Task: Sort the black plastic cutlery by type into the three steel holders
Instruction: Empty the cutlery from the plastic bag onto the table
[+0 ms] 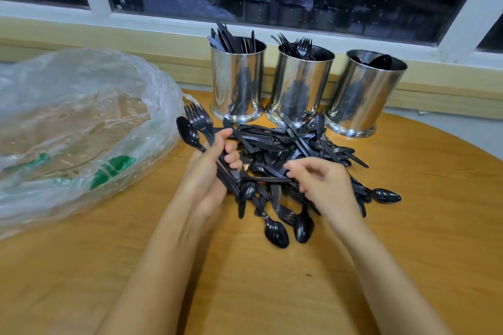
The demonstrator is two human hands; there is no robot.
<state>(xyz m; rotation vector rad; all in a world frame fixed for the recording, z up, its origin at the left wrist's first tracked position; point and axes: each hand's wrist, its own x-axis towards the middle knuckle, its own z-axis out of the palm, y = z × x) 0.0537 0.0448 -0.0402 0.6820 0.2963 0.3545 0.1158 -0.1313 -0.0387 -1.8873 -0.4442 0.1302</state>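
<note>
Left of the left hand lies a crumpled clear plastic bag point(76, 122), its edge just beside the cutlery. A stray piece could slide under its folds and be missed.

The left hand point(212, 171) is closed around a bundle point(231, 177) of black handles, with a fork point(198, 117) and a spoon point(187, 133) head sticking out past its thumb side. So the bundle holds mixed types. If it goes into one holder as it is, the sorting is spoiled. The smooth handles are also stacked loosely, and one may slip out as more are added.

Between the two hands, and beyond them, lies the unsorted pile point(285, 144) on the tabletop point(272, 294), its pieces crossed over each other. Pulling one out may drag its neighbours along or flick them off.

The right hand point(324, 182) has its fingers curled over the pile's near side. Blur hides whether they pinch a piece, so I cannot tell.

Beyond both hands three holders stand in a row. The knife holder point(236, 81) is nearest the left hand, the fork holder point(299, 84) is next, and the spoon holder point(362, 92) is beyond the right hand. The pile touches their bases. A reach across it with a full hand could knock a holder or catch on the upright tines.
</note>
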